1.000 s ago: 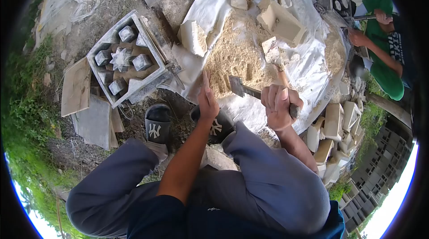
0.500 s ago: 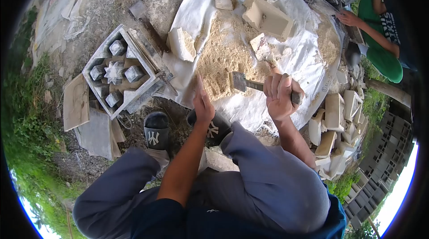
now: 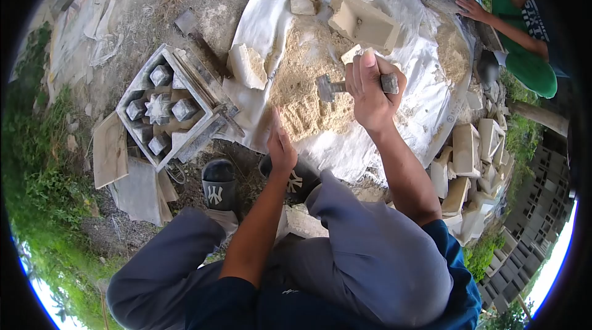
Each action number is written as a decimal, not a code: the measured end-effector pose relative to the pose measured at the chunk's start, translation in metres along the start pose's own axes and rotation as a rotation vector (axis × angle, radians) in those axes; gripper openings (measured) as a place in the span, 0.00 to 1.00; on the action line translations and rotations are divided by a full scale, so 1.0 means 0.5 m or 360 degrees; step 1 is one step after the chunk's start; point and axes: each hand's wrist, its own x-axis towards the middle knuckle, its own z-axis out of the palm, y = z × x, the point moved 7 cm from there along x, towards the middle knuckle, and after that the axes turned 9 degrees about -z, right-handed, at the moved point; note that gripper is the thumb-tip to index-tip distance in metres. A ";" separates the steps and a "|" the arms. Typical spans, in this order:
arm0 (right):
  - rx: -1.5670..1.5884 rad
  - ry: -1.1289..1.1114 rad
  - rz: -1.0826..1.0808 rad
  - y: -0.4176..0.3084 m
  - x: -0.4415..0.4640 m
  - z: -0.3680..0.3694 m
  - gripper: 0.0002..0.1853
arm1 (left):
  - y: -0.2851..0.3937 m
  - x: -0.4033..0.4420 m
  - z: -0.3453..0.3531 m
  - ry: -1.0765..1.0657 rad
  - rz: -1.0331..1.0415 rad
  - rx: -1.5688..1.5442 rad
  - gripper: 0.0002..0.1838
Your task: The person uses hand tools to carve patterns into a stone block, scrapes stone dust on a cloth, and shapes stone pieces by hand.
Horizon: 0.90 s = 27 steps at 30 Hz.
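Observation:
My right hand point(image 3: 375, 90) is wrapped round the handle of a metal-headed tool point(image 3: 328, 87), whose head hangs over a heap of tan crumbled material point(image 3: 311, 61). The heap lies on a white sheet point(image 3: 259, 24). At the heap's lower left edge is my left hand point(image 3: 282, 148), held edge-on with its fingers stretched out and nothing visible in it. A pale broken block point(image 3: 248, 66) lies on the sheet beyond it. Behind my right hand, a hollow tan block point(image 3: 365, 23) rests on its side.
A square frame mould point(image 3: 161, 108) with star and faceted shapes stands at the left, with flat boards point(image 3: 139, 191) below it. Tan block pieces point(image 3: 465, 151) are piled at the right. Another person's hand point(image 3: 472, 6) and green-clad leg point(image 3: 527, 74) show at the upper right.
My right hand has raised the tool up and away from the lower heap. My left hand stays by the heap's edge. The other person's hand has spread its fingers. The view has shifted somewhat.

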 end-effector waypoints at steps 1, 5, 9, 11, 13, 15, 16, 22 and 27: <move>0.0009 0.0000 0.0005 0.015 -0.001 0.004 0.28 | 0.003 0.000 -0.004 0.0001 -0.0002 0.0009 0.35; 0.0097 -0.0004 0.0295 0.105 0.016 0.012 0.27 | 0.022 0.015 0.009 0.0015 0.0014 -0.0009 0.35; -0.0177 -0.0124 0.0015 0.038 0.033 0.039 0.28 | 0.023 0.008 -0.003 0.0011 0.0005 -0.0054 0.36; -0.0494 -0.0244 0.0036 0.086 0.038 0.060 0.28 | 0.019 0.011 0.003 0.0014 0.0049 -0.0056 0.36; -0.0444 -0.0253 0.0027 0.075 0.050 0.056 0.28 | 0.006 0.013 0.006 0.0005 0.0013 -0.0001 0.36; -0.0164 -0.0145 0.0054 0.020 0.043 0.053 0.27 | -0.001 -0.004 -0.005 0.0000 -0.0024 0.0000 0.36; -0.0087 -0.0083 0.0030 0.030 0.039 0.045 0.27 | -0.002 0.003 -0.005 0.0010 -0.0026 -0.0013 0.35; 0.0060 -0.0042 0.0163 0.035 0.050 0.068 0.25 | 0.003 0.007 0.001 0.0022 0.0046 -0.0105 0.35; -0.0364 -0.0133 0.0013 0.083 0.054 0.069 0.28 | -0.009 0.008 0.007 -0.0005 0.0061 -0.0036 0.34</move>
